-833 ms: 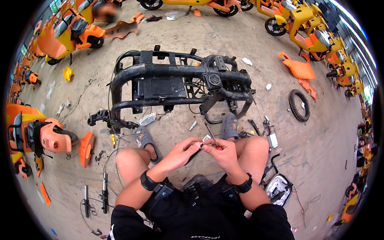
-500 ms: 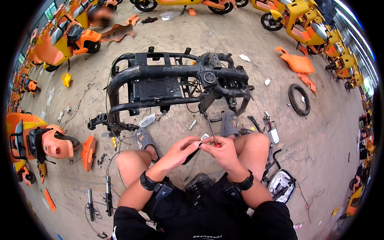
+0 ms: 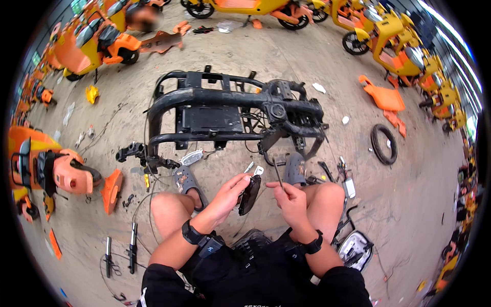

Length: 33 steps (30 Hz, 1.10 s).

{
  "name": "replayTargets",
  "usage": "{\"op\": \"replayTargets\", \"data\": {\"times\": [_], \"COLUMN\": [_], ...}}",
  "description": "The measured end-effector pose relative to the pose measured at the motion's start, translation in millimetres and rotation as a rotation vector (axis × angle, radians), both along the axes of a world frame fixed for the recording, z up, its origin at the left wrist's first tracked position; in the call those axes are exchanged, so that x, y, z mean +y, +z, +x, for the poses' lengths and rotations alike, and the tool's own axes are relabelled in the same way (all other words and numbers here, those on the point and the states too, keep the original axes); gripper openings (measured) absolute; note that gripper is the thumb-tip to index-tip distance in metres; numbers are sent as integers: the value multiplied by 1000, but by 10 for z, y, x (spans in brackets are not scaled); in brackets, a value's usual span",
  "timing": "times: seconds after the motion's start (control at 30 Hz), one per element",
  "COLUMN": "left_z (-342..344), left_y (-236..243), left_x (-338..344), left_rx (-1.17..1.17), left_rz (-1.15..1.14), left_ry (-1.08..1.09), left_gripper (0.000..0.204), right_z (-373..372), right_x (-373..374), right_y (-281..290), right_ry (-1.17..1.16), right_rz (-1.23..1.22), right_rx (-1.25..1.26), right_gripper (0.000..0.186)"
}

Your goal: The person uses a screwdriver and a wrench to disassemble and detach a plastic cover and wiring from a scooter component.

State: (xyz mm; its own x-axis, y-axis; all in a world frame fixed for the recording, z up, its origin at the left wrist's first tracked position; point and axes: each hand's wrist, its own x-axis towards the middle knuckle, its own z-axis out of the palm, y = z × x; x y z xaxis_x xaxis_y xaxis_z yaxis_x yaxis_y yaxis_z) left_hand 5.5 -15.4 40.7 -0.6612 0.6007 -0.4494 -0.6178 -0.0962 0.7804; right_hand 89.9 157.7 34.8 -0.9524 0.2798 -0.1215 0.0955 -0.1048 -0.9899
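My left hand (image 3: 227,198) grips a flat, dark, oval-ended part (image 3: 249,196), tilted upright between thumb and fingers. A small whitish metal tab (image 3: 259,170) stands out at its upper end. In my right hand (image 3: 292,202) is a screwdriver (image 3: 277,171), its thin shaft pointing up and away from me; the handle is hidden in my fist. My right index finger reaches toward the dark part, with a gap between them. Beyond both hands a black scooter frame (image 3: 225,98) lies on the concrete floor.
A clear-lensed lamp (image 3: 192,157) lies by my left shoe (image 3: 188,183). Two shock absorbers (image 3: 133,248) are at lower left, a tyre (image 3: 383,144) at right. An orange panel (image 3: 383,94) lies beyond it. Yellow-orange scooters (image 3: 87,48) line the edges.
My hands, close together before, have come apart. The right has drawn back rightward with the screwdriver, and the dark part in my left hand now shows more fully.
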Motion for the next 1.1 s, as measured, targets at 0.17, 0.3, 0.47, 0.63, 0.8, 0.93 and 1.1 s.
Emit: {"op": "replayTargets", "data": {"times": [0.17,0.3,0.47,0.63,0.8,0.93,1.1], "left_z": [-55,-43,-52,-47,-44,-35,-40], "left_y": [-134,-132,-176,-110,-148,-116,-144], "left_x": [-90,-162,-248,-227,-216,-198,-207], "left_rx": [85,128,171,194,196,195,180], "left_rz": [-40,-26,-24,-78,-58,-64,-68], "left_ry": [108,188,258,254,246,249,246], "left_gripper": [36,36,35,35,36,37,38], "right_z": [26,10,5,11,18,21,24], "right_x": [-4,-43,-46,-59,-51,-27,-51], "right_y": [51,78,99,121,117,65,122], "right_ry": [49,4,-36,-32,-33,-38,-47], "right_rz": [336,486,526,494,505,532,503], "right_rx": [52,135,134,105,117,155,111], "right_gripper": [20,16,14,12,12,15,12]}}
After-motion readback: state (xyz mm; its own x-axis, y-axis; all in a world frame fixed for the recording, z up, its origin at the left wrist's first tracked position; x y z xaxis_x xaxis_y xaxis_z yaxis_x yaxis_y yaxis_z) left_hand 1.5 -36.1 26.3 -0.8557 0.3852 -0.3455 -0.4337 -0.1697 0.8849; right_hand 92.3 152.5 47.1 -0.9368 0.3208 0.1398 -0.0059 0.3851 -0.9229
